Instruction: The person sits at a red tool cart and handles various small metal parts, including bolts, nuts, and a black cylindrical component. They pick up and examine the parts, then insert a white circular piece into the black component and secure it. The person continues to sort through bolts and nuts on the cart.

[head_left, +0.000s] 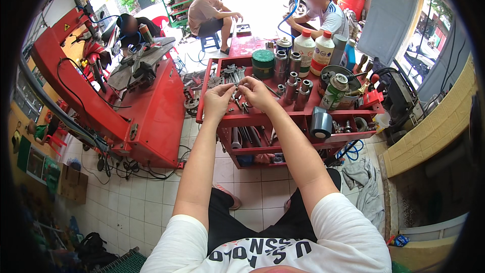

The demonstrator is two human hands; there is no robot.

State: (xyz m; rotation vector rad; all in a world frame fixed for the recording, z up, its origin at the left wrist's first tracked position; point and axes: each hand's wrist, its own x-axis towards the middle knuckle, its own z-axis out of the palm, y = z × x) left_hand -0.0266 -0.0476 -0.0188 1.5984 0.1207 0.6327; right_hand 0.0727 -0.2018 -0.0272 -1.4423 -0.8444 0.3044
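Both my hands meet over the left part of a red tool cart's top tray (206,91). My left hand (218,102) is closed in a pinch, its fingertips close to those of my right hand (256,94), which is pinched as well. Whatever sits between the fingers is too small to name. Metal wrenches (233,74) lie just beyond my hands, and small metal parts (244,106) lie below them. To the right of my right hand stand several tall steel sockets (291,87). Behind it is a dark green round tub (263,63).
White bottles with red caps (322,53) and a green-and-white spray can (334,92) crowd the cart's right side. A red tyre-changing machine (151,121) stands at left, cables on the tiled floor. Two people (209,12) sit beyond the cart; another bends behind the machine.
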